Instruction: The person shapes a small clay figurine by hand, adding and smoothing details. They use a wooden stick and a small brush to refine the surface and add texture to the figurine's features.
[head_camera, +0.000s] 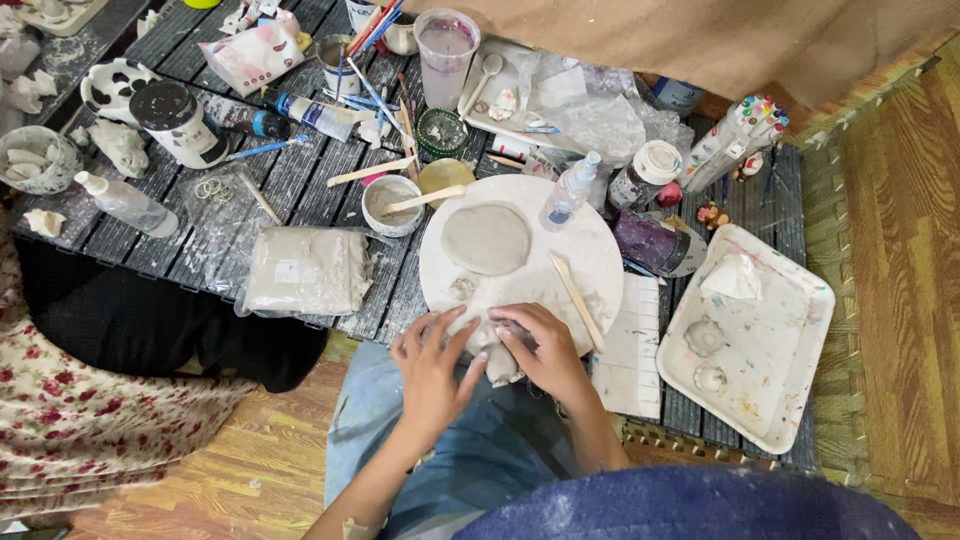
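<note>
My left hand (432, 365) and my right hand (540, 352) close together around a grey lump of clay (497, 350) at the near edge of a round white board (590, 255). Both hands press on the lump, which is mostly hidden between the fingers. A flattened grey clay disc (486, 238) lies on the board farther from me. A wooden modelling stick (577, 298) rests on the board's right side. My lap in blue jeans is under the hands.
A bagged block of clay (305, 270) lies left of the board. Behind it stand a small bowl with a wooden stick (392, 204), a spray bottle (570, 190), jars, brushes and a plastic cup (445, 55). A paint-stained white tray (745, 335) sits to the right.
</note>
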